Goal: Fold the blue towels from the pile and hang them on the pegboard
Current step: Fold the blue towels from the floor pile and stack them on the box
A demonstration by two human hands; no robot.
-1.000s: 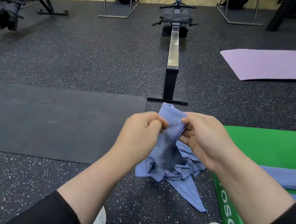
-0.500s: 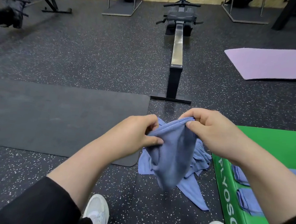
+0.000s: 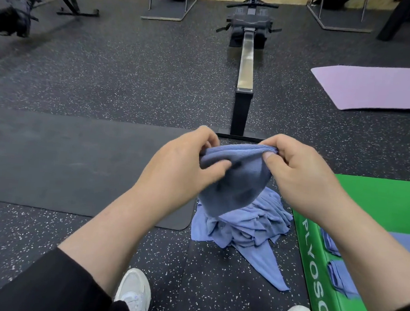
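I hold one blue towel up in front of me, above the floor. My left hand pinches its top edge on the left and my right hand pinches the same edge on the right, so the cloth hangs down between them. Below it a crumpled pile of blue towels lies on the speckled floor. Folded blue towels lie on the green plyo box at the right. No pegboard is in view.
A rowing machine stretches away straight ahead, its foot just beyond my hands. A black mat lies at the left, a purple mat at the far right. My white shoes stand near the bottom edge. Gym frames line the back wall.
My hands have lifted the towel off the pile and moved apart along its top edge, spreading the cloth wider between them.
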